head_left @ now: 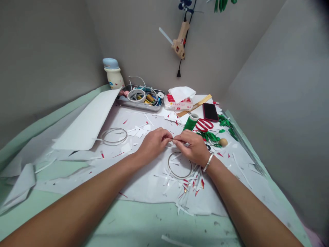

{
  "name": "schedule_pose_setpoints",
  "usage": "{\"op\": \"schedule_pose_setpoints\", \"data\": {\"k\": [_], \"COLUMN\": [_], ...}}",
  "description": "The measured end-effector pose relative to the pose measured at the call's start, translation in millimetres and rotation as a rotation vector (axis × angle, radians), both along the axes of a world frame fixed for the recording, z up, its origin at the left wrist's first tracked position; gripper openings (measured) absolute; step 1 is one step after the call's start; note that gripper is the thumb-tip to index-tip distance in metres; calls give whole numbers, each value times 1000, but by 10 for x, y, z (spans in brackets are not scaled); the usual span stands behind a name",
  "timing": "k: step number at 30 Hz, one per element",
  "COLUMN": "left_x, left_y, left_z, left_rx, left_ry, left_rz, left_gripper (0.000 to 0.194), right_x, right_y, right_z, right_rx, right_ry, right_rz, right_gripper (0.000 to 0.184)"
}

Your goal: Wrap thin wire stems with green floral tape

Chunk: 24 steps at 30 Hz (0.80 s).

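Observation:
My left hand [155, 141] and my right hand [190, 144] meet over the middle of the table, fingertips pinched together. What lies between them is too small to make out. Just behind my right hand stands a spool of green thread [190, 122], slightly tilted. Below the hands a ring of white wire [180, 165] rests on the paper, with cut white strips and red scraps [193, 183] around it. Red-handled scissors [204, 125] and green leaf-shaped pieces [209, 137] lie to the right, near a round tan ball [223, 142].
A metal tray [144, 106] of tape and spools sits at the back, beside a tissue pack [178, 102] and a phone [210, 112]. White card [89, 118] and a wire coil [114, 136] lie left. A glue gun [180, 41] hangs on the wall. A bottle [113, 73] stands back left.

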<state>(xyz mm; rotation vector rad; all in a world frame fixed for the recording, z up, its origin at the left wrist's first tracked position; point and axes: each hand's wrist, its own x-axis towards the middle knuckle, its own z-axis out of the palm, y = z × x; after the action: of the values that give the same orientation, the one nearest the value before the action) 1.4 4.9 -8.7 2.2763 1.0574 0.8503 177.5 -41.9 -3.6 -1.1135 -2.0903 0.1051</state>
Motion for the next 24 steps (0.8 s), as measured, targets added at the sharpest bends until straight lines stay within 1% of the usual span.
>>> {"op": "schedule_pose_setpoints", "data": {"k": [2,5,8,12,16,20,24], "left_x": [13,27,32,37,37,33,35], "left_y": [-25,-53,-63,-64,-64,-60,-55], "left_z": [-4,6,17,22,36,34,5], "left_rx": [-13,-57,-93,-119,-162,-208,-203], "left_ry": [45,27,-4,-20,1,8,-13], "left_rz": [-63,-120,-143,-163,-163,-188,-175], "left_gripper": [13,13,12,14,13,12,12], "right_x": [28,98,150,159,143,127,102], "right_y": [26,84,124,133,123,103,78], "right_z": [-5,-49,-100,-130,-119,-96,-69], "right_rx": [17,-26,-79,-103,-108,-98,-87], "right_ry": [46,104,142,163,184,217,233], "right_rz": [-64,-149,-175,-166,-146,-95,-45], "right_gripper": [14,14,16,16,15,15,14]}}
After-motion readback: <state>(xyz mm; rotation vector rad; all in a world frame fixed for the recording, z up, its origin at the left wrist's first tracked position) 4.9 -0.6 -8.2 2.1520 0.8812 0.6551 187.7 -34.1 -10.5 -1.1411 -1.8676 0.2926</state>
